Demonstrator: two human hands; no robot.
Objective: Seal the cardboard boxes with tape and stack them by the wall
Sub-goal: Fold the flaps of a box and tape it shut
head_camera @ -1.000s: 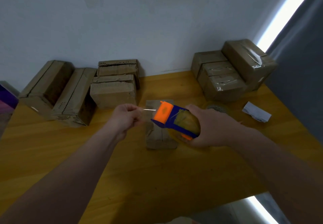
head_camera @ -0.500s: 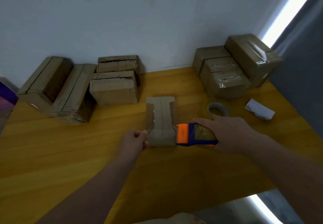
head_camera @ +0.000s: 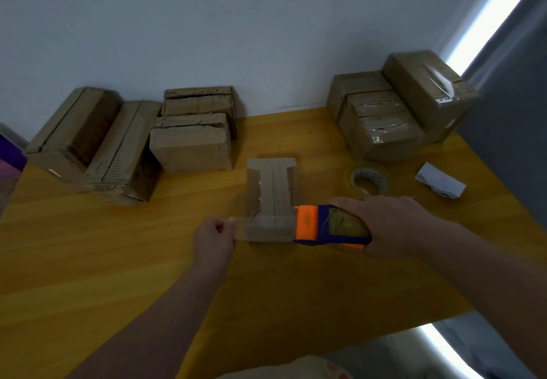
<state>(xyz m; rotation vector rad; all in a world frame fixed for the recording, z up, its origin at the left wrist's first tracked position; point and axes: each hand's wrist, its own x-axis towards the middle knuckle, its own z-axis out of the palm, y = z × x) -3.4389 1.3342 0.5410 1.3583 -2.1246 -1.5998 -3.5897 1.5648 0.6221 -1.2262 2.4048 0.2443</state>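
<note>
In the head view, the left hand [head_camera: 213, 238] is held just left of the small cardboard box [head_camera: 272, 192], at its near end, fingers curled, and the free end of a clear tape strip [head_camera: 241, 224] is pinched in it. The right hand [head_camera: 387, 224] is curled over the orange-and-blue tape dispenser [head_camera: 322, 226], which is set against the box's near right corner. The strip is stretched across the box's near end. A spare tape roll [head_camera: 370, 180] is seen right of the box, and taped boxes [head_camera: 384, 130] are piled beyond it.
</note>
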